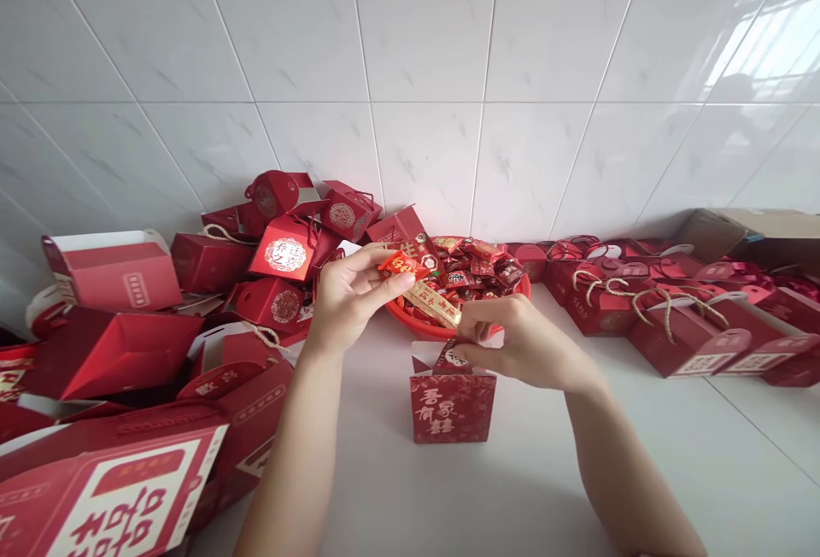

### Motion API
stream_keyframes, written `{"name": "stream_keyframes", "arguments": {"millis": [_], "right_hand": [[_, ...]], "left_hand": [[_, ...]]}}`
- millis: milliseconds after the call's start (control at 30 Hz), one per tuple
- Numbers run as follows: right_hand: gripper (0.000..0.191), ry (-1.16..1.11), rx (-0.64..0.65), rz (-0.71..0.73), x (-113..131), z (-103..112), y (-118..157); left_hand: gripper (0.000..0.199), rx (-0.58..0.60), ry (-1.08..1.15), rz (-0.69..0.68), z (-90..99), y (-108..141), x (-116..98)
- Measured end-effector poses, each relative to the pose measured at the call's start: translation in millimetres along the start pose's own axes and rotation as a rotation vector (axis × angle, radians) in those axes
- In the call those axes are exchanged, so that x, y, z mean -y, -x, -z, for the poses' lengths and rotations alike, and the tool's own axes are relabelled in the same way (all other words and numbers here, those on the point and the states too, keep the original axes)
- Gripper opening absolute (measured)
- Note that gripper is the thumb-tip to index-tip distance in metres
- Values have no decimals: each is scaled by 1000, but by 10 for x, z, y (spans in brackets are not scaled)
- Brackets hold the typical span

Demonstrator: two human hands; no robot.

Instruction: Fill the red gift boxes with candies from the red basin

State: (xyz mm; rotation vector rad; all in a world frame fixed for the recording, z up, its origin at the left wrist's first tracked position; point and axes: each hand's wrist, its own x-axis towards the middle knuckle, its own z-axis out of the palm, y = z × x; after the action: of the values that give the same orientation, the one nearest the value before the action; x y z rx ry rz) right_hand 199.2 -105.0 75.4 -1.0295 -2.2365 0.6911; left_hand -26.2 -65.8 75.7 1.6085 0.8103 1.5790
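Note:
A small dark red gift box [453,412] with white lettering stands upright, its top flaps raised. My right hand [525,343] is closed at its opening, pinching a dark red wrapped candy [448,356] that is partly hidden by the fingers and the box. Farther up and to the left, my left hand [346,301] is closed on a bright red wrapped candy [401,264], held between thumb and fingers. Behind both hands sits a red basin [410,323] filled with wrapped candies [465,279]. A long gold-wrapped piece [436,303] shows just beyond my left thumb.
Red gift boxes [282,249] lie heaped on the left, some open. On the right, boxes with rope handles [685,331] stand in rows. A cardboard box [756,228] is at the far right. A tiled wall [423,53] rises behind the white table [531,471].

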Motion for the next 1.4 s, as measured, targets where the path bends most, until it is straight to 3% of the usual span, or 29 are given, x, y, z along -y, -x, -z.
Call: {"name": "stream_keyframes", "arguments": {"millis": [167,367,467,567,667,800,900,1100,1267,1400], "right_hand": [[16,17,-36,-8,-6,-58,-32],[29,-260,-396,-59,-35,-55,-68],[34,-331,-347,-44,-50,-75,-98],[25,-355,-292,6,-64,-72,-107],[15,-335,-321,21,-99,-21,-86],[15,-276,-403,19,-169,71,-46],[17,-248,-431,27,-200,103,-33],[18,-235,-428,13,-202,95,-30],[17,-237,-412,-6,-180,123,-15],[15,-241,-376,-4,-161,158,-11]], "left_hand": [[24,57,-33,23,-9,25,-14],[17,280,-114,15,-47,53,-42],[15,348,-128,-9,-81,64,-31],[17,411,-166,0,-64,76,-19],[23,481,-278,51,31,95,-52],[18,691,-516,63,140,129,-155],[19,836,-615,120,92,144,-183],[15,907,-720,136,-95,132,-44],[20,831,-737,168,-63,139,43],[18,843,-699,226,-19,120,95]]}}
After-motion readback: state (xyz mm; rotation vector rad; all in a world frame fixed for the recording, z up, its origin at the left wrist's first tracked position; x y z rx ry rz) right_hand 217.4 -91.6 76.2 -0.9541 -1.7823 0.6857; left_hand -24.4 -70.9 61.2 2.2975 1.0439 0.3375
